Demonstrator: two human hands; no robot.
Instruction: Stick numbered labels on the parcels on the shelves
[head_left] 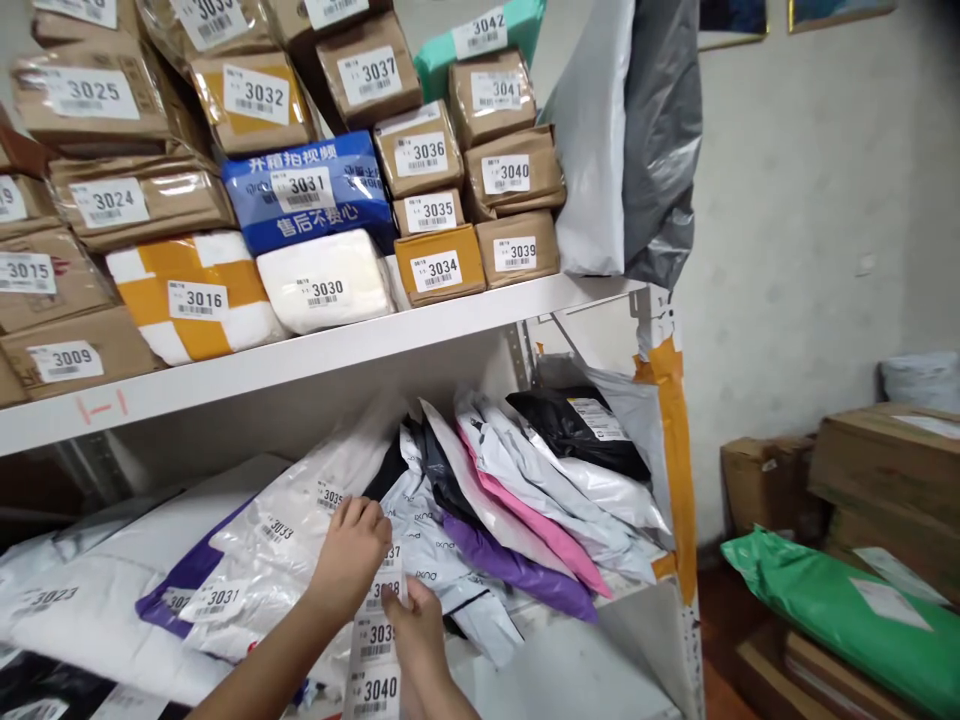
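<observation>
My right hand (418, 625) grips a strip of white number labels (375, 655) at its edge, thumb over the label that reads 3038. Labels 3039 and 3040 hang below it. My left hand (352, 548) is closed, its fingers curled at the upper end of the strip; what they hold is hidden. Just beyond those fingers lies a clear-white plastic mailer (300, 510) bearing labels 3035 and 3033. Touching it on the right is a white printed mailer (421, 520), partly covered by my hands.
Numbered cardboard parcels (516, 250) are stacked on the upper shelf (450, 312). A purple mailer (517, 570) and a pink mailer (525, 515) lean with others on the lower shelf. Right of the taped post (671, 450), a green package (847, 610) rests by cardboard boxes (885, 465).
</observation>
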